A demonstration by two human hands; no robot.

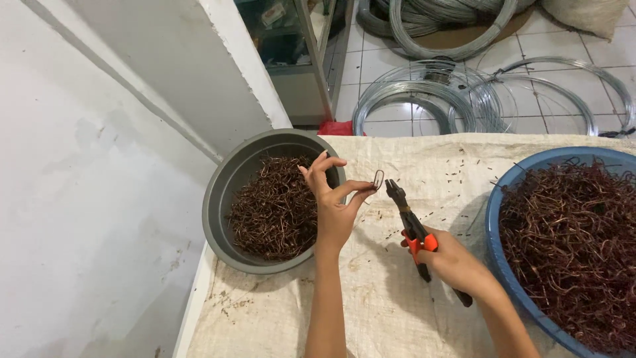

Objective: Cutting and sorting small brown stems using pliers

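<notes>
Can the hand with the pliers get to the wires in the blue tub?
Probably yes. The right hand is beside the blue tub, which is open on top, and nothing lies between them. It already holds the pliers.

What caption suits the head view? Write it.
Left hand pinches a bent wire piece near pliers in the right hand.

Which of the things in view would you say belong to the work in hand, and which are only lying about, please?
In use:
- left hand pinching a small wire loop
- right hand holding pliers
- grey basin of bent brown wire pieces
- blue basin of the same pieces

Lying about:
- wire coils on the tiled floor
- glass cabinet
</notes>
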